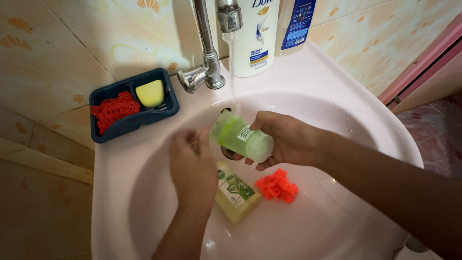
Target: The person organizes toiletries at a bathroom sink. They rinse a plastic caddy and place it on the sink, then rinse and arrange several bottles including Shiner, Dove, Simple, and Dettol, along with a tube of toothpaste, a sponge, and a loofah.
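My right hand point(288, 139) grips a small translucent green bottle point(240, 137), held on its side over the pink sink basin point(337, 226). Water runs from the chrome tap point(211, 48) in a thin stream onto the bottle's left end. Close to that end my left hand point(192, 168) hovers with curled fingers; whether it holds a cap I cannot tell. Below the bottle, a yellow soap pouch with a green label point(236, 195) lies in the basin. Beside it is an orange-red mesh scrubber point(277, 185).
A dark blue soap tray point(120, 127) on the sink's left rim holds a yellow soap bar point(150, 93) and a red net scrubber point(113, 110). A white bottle point(252, 38) and a clear bottle with a blue label point(294, 24) stand behind the tap. Tiled walls close in.
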